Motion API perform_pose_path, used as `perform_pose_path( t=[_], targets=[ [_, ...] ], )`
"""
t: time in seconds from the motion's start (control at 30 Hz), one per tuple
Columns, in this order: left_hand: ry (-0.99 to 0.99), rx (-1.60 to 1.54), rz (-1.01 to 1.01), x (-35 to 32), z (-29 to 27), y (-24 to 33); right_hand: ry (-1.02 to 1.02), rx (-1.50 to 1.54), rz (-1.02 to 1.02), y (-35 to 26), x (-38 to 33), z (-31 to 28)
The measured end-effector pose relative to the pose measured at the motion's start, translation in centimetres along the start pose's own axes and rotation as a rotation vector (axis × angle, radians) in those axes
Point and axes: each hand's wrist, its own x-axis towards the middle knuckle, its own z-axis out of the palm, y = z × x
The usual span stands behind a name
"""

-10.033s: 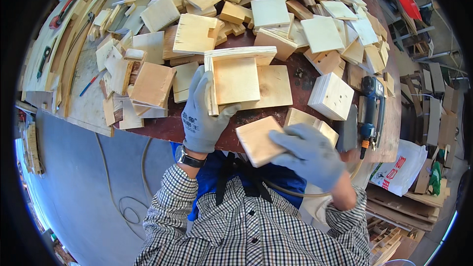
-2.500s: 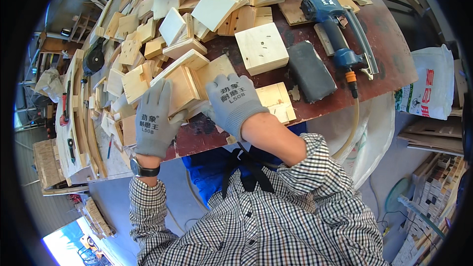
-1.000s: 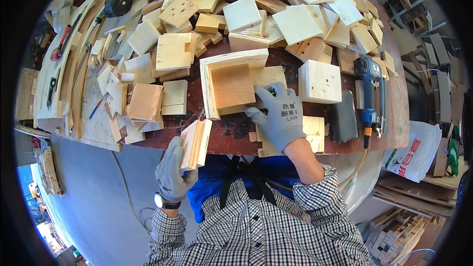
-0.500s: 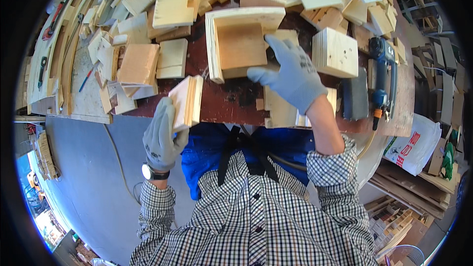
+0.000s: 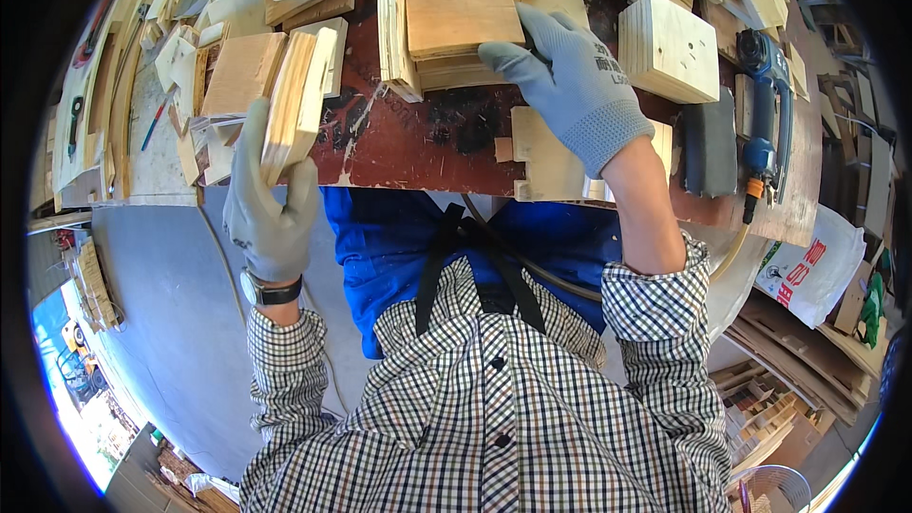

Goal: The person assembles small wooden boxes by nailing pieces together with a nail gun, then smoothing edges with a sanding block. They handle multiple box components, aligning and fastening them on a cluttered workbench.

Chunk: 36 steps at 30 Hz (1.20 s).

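Observation:
My left hand [image 5: 275, 209], in a grey work glove, holds a thick layered wooden block [image 5: 293, 100] on edge at the table's front left. The thumb and fingers grip its lower end. My right hand [image 5: 575, 76], gloved alike, has its thumb and forefinger at the right edge of a square brown-faced wooden board [image 5: 461, 14]. Its other fingers are partly hidden. That board lies within the corner of an L-shaped plywood piece [image 5: 394, 38], over another pale piece. Beneath my right wrist is a notched pale board [image 5: 546, 157].
Stacked square plywood blocks [image 5: 670, 47] stand right of my right hand. Farther right lie a dark grey block [image 5: 710, 147] and a blue-black air tool [image 5: 760, 114] with a hose. Loose wood offcuts [image 5: 237, 76] crowd the left and back of the dark red tabletop [image 5: 380, 152].
My left hand has moved left and forward with its block. My right thumb and forefinger have closed in on the brown-faced board. The view has shifted, so the table sits higher.

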Motion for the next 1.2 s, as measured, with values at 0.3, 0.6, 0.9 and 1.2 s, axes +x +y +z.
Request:
perform_pose_path(
  t=[0.3,0.6,0.9,1.2],
  targets=[
    [-0.098,0.336,0.190,2.6,4.7,-0.6,0.074,-0.169,-0.005,-0.1,-0.5,0.9],
    [-0.080,0.082,0.168,6.2,2.4,5.4,0.042,-0.268,0.023,-1.1,-0.5,0.8],
    [-0.228,-0.030,0.136,8.1,6.3,7.2,0.046,-0.210,0.038,-1.9,-0.7,0.6],
    [-0.272,0.064,0.204,8.6,5.8,7.8,-0.039,-0.052,0.151,-2.0,-0.3,-0.5]
  ],
)
